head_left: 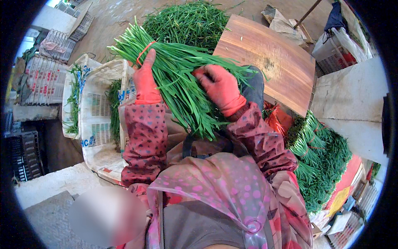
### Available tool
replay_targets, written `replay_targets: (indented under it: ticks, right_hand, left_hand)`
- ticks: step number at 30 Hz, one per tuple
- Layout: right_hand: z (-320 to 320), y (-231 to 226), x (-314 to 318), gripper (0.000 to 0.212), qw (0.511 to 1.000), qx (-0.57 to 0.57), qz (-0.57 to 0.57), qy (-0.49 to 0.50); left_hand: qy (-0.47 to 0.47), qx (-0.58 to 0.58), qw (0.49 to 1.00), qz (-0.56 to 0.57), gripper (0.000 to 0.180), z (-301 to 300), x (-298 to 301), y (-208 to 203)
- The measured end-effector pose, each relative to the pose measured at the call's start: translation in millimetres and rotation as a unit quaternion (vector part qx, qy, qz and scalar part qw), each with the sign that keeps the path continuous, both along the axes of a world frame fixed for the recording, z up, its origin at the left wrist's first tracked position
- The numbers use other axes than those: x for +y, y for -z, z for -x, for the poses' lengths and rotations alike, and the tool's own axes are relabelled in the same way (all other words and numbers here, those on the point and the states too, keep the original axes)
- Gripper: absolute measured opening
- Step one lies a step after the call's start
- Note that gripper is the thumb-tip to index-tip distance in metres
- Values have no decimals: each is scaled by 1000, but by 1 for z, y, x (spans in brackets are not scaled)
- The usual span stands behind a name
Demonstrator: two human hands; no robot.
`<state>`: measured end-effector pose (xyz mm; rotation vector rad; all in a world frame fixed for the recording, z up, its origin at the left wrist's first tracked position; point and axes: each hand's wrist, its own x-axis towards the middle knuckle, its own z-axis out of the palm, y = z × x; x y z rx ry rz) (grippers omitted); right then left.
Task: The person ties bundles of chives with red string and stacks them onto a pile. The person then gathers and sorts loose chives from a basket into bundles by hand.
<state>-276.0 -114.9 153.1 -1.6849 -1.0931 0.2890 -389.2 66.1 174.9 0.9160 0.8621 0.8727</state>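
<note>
A thick bunch of garlic chives point(178, 72) lies slanted across my lap, its pale cut ends at the upper left and its leaf tips fanned toward the right and toward me. A red band point(144, 51) circles it near the cut ends. Just below that band, my left hand point(147, 81), in an orange-red glove, grips the bunch with the thumb on top. My right hand point(222, 87), gloved alike, has its fingers curled in at the leafy part; its fingertips are partly hidden and seem to pinch some leaves.
Loose chives point(184, 25) are heaped on the floor ahead. A wooden board point(265, 62) stands at the right, with tied chive bunches point(321, 162) stacked nearer me and red ties point(274, 120) beside its edge. White plastic crates point(97, 128) stand at the left; a pale wall point(350, 108) bounds the right.
</note>
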Motion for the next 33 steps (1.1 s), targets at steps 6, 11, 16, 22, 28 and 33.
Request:
replay_targets:
  ticks: [6,11,16,22,28,33]
  right_hand:
    - [-39,10,-1,18,984,46,58,164]
    - [42,-32,-39,30,964,234,71,-108]
    - [93,24,1,55,886,346,68,-301]
    - [102,110,66,38,728,646,-163,-162]
    - [87,71,51,30,705,692,-100,-121]
    - [83,105,52,29,817,545,-65,-178]
  left_hand:
    - [-48,-115,992,0,43,17,-13,-14]
    - [-14,-202,975,-91,46,57,-5,-15]
    - [-32,-219,975,-16,45,79,-45,-22]
    - [-16,-136,989,61,47,115,-93,2]
    - [214,144,946,197,36,166,-119,-45]
    - [93,397,801,-438,50,147,-50,-36]
